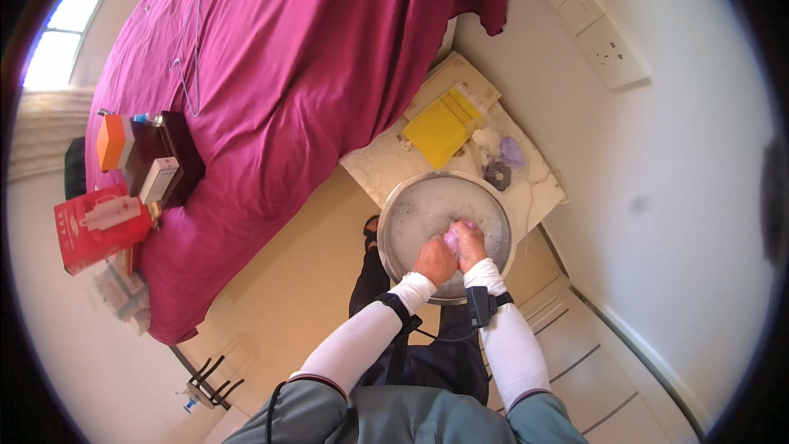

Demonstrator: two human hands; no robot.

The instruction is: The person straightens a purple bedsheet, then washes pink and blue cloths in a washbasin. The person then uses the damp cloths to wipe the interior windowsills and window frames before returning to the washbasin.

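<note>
Both hands are close together over a round metal basin (383, 231) of cloudy, foamy water. A wet pink cloth (452, 240) is bunched between them. My left hand (435, 261) grips its near left side, and my right hand (470, 245) closes around its right side. Part of the cloth is hidden by the fingers, and its lower end cannot be made out. Behind the basin, a yellow cloth or pouch (439, 129) lies on a marbled tabletop (370, 166), beside a purple bunched item (511, 152) and a dark grey round item (497, 176).
A magenta-covered bed (277, 105) fills the left, with a wire hanger (196, 55), a dark box (185, 160), an orange box (112, 143) and a red bag (102, 225) on or beside it. A wall with a socket panel (610, 55) stands right. A black rack (212, 385) is lower left.
</note>
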